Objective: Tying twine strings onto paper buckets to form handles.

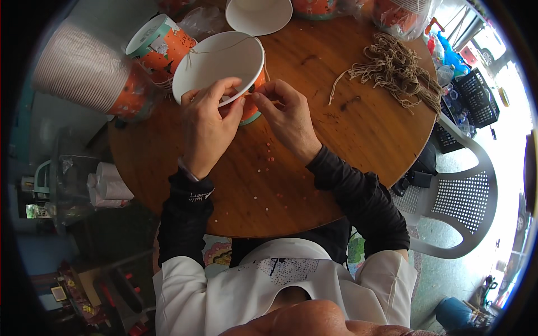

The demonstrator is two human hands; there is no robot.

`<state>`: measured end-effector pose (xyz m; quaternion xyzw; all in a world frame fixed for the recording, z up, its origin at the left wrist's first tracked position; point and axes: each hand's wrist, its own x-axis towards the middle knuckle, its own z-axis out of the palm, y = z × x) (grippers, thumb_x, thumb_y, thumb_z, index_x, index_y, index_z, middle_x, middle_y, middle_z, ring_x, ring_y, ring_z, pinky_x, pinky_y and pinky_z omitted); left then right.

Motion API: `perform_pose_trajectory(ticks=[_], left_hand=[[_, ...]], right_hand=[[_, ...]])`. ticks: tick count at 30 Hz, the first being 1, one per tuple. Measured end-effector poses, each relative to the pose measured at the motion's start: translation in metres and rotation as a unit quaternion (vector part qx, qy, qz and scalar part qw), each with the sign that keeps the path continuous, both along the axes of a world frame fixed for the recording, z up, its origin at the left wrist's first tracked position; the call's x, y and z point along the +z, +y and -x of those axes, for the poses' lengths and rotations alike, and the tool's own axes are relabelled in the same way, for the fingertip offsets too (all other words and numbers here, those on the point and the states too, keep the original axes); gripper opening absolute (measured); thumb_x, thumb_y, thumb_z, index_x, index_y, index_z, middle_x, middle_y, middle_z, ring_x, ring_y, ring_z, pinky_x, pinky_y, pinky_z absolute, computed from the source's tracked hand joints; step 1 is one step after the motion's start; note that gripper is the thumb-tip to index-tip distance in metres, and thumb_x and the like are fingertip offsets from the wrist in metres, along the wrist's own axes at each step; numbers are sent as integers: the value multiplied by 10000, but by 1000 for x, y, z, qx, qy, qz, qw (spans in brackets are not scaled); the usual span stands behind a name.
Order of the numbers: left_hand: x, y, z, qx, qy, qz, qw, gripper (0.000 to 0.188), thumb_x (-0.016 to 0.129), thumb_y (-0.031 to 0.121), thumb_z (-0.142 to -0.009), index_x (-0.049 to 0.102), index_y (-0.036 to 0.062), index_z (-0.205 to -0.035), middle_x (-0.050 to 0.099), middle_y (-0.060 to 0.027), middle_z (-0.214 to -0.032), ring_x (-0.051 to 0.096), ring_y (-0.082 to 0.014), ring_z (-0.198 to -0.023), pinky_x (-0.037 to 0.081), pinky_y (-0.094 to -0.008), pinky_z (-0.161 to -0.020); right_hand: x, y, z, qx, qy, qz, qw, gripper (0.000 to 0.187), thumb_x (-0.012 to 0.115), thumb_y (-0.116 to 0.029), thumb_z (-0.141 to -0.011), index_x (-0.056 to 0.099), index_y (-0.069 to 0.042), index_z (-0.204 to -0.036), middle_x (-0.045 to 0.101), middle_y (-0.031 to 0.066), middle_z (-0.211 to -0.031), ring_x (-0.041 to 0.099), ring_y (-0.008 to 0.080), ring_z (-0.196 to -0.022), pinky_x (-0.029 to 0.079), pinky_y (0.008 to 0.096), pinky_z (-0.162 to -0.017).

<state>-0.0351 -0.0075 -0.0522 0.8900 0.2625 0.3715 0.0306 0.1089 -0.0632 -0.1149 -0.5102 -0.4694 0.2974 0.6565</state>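
A paper bucket [190,73], white inside with an orange printed outside and green base edge, stands tilted toward me at the table's middle. My left hand [210,123] is closed on its near rim, thumb on the outside and fingers reaching over the edge. Beside the bucket's right wall, my right hand [291,117] pinches a thin cord against the orange side; the fingers partly hide it. A length of beige cord [227,47] also runs across the bucket's mouth from the far left rim.
A tangled heap of beige cord [403,73] lies on the round wooden table [330,151]. Another orange bucket [174,53], a white-lined bucket [259,15] and a plastic-wrapped bucket stack [84,73] surround the work. Small paper dots dot the wood. A grey chair [476,224] stands right.
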Motion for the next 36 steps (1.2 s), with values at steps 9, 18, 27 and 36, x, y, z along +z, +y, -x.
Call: perform_pose_trajectory(ticks=[9, 18, 27, 36], left_hand=[[-4, 4, 1, 2, 27, -24, 999, 97, 677, 118, -840, 638, 92, -925, 661, -7, -831, 635, -193, -815, 386, -342, -804], [-2, 0, 1, -12, 7, 0, 1000, 89, 674, 111, -838, 631, 91, -914, 658, -12, -845, 631, -201, -808, 384, -339, -794], [17, 2, 8, -88, 28, 106, 990, 154, 620, 78, -849, 686, 49, -986, 647, -33, -775, 600, -197, -678, 397, -329, -783], [20, 4, 7, -114, 13, 203, 972, 125, 608, 71, -904, 658, -14, -981, 670, -117, -830, 648, -217, -683, 504, -311, -619]], right_hand=[[2, 0, 7, 11, 24, -17, 1000, 179, 669, -138, -882, 628, 32, -919, 644, 97, -876, 625, 136, -805, 522, 301, -690], [8, 0, 4, 18, 64, 7, 998, 202, 654, -150, -889, 627, 50, -888, 672, 79, -766, 615, 108, -719, 510, 282, -667], [15, -6, 2, -30, -59, 12, 998, 219, 676, -161, -833, 633, 51, -866, 671, 114, -765, 632, 146, -704, 509, 306, -659], [8, -5, 1, 14, 40, 31, 999, 176, 643, -132, -921, 629, 42, -945, 678, 40, -830, 625, 93, -750, 517, 252, -700]])
